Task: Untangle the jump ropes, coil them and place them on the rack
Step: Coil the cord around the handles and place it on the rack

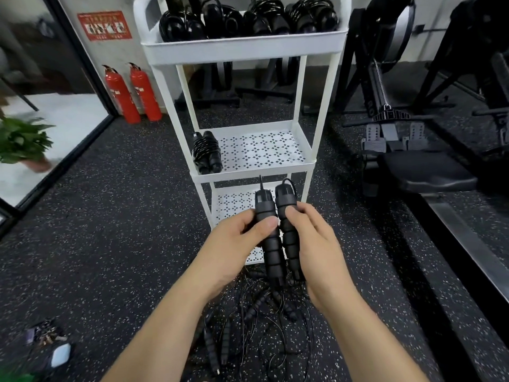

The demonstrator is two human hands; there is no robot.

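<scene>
I hold two black ribbed jump-rope handles upright, side by side, in front of the white three-tier rack [316,111]. My left hand [242,244] grips the left handle [268,216]. My right hand [314,244] grips the right handle [286,205]. Thin black cords leave the handle tops. Beneath my hands a tangle of ropes and handles [259,321] lies on the floor. One coiled rope [206,153] rests on the left of the middle shelf. Several coiled ropes [248,20] fill the top shelf.
Two red fire extinguishers [132,95] stand left of the rack by the wall. A rowing machine [407,150] and black gym frames stand at the right. A green plant [22,139] is at the far left. Small objects [52,346] lie on the speckled floor, lower left.
</scene>
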